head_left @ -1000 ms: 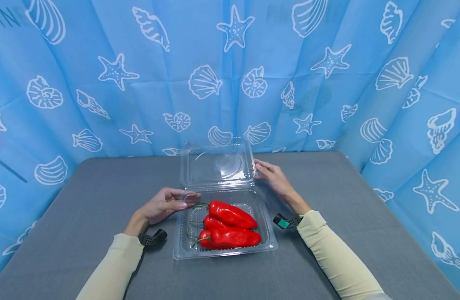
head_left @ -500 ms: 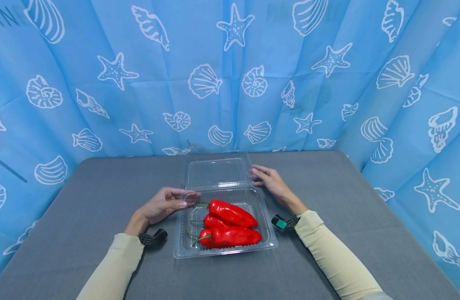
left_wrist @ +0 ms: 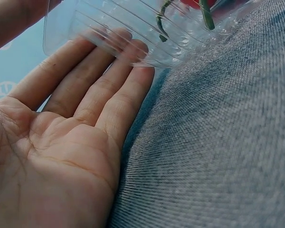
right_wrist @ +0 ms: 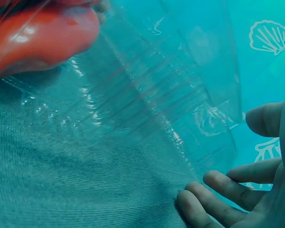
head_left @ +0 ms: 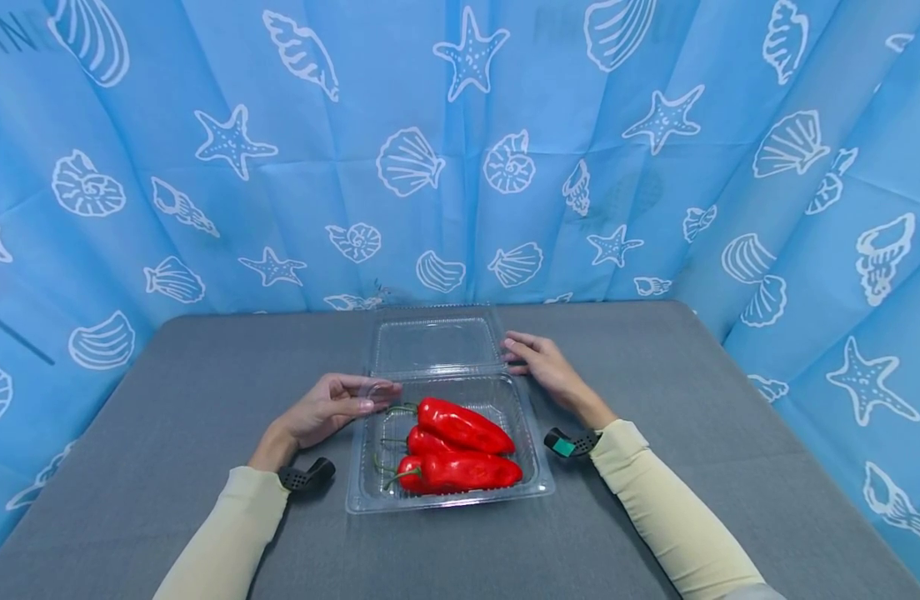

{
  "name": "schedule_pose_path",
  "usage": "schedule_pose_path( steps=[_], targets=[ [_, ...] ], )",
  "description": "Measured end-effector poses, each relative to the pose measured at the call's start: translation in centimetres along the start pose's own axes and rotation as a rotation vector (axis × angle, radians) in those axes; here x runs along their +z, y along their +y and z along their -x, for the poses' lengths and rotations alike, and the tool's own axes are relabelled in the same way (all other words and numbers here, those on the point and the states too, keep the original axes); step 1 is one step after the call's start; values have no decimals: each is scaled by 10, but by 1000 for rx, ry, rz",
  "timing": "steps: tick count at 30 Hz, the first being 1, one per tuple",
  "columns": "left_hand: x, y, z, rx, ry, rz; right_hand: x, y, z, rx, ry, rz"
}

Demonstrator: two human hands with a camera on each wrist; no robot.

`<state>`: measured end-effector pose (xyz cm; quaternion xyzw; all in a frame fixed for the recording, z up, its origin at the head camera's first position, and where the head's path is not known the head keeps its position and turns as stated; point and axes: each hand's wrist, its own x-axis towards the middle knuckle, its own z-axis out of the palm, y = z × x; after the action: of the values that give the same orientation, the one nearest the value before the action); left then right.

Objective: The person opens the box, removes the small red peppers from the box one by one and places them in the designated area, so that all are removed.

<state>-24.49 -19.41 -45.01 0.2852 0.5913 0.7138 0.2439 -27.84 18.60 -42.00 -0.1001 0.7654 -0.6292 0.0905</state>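
A clear plastic clamshell container (head_left: 452,505) sits on the table with its lid (head_left: 436,342) folded back flat behind it. Several long red peppers (head_left: 463,473) with green stems lie inside, stems toward the left. My left hand (head_left: 321,408) holds the container's left rim near the back corner, thumb over the rim. In the left wrist view, long fingers (left_wrist: 111,102) reach under that rim against the ribbed wall. Beside the lid's right edge is my right hand (head_left: 546,362), its fingers relaxed. The right wrist view shows thumb and fingers (right_wrist: 218,190) spread apart, gripping nothing.
A grey cloth covers the table (head_left: 655,500). Behind it and along both sides hangs a blue curtain (head_left: 460,208) printed with white shells and starfish. Dark camera mounts (head_left: 571,443) sit on both wrists.
The lid has gone from tilted up to lying back flat. My right hand has let go of its edge and moved slightly down. The left hand stays at the rim.
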Motion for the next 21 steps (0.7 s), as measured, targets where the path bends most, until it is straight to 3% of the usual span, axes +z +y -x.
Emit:
schedule_pose_path(
  steps=[11, 17, 21],
  targets=[
    [0, 0, 0, 20, 0, 5, -8, -15, 5, -64, 31, 127],
    [-2, -1, -1, 44, -13, 16, -13, -30, 11, -167, 29, 287],
    [-2, -1, -1, 46, -14, 6, -12, -40, 17, -238, -29, 363]
  ],
)
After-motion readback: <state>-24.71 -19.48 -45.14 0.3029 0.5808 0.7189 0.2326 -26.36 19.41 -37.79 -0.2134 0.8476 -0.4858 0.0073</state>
